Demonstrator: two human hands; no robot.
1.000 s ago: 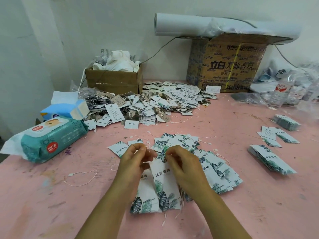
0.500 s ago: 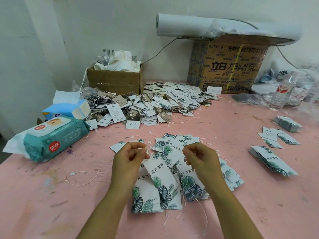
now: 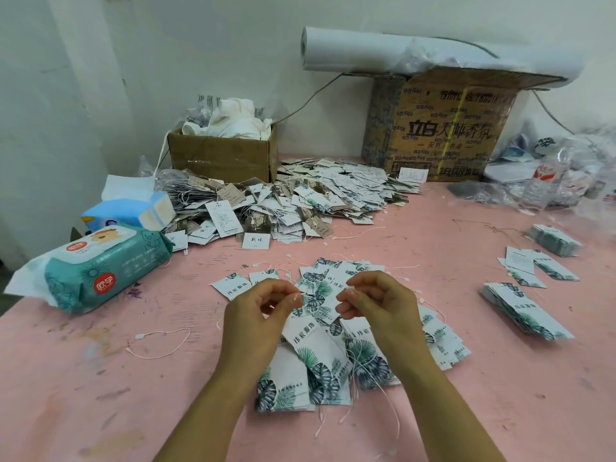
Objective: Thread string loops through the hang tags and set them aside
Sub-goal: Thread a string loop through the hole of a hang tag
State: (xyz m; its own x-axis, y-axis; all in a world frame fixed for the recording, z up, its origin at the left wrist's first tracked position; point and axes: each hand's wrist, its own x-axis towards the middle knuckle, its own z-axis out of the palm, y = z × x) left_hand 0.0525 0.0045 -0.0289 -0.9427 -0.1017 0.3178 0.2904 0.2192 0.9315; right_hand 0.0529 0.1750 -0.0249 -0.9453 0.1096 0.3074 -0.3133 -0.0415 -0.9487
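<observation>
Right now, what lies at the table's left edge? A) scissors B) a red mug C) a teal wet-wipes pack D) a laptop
C: the teal wet-wipes pack lies on the pink table at its left edge, beside a blue tissue box.

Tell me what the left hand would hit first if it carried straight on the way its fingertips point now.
The left hand points rightward across a small gap, so it would probably meet the right hand at its fingertips first. Depth is unclear; the leaf-print hang tags seem to lie below that line.
</observation>
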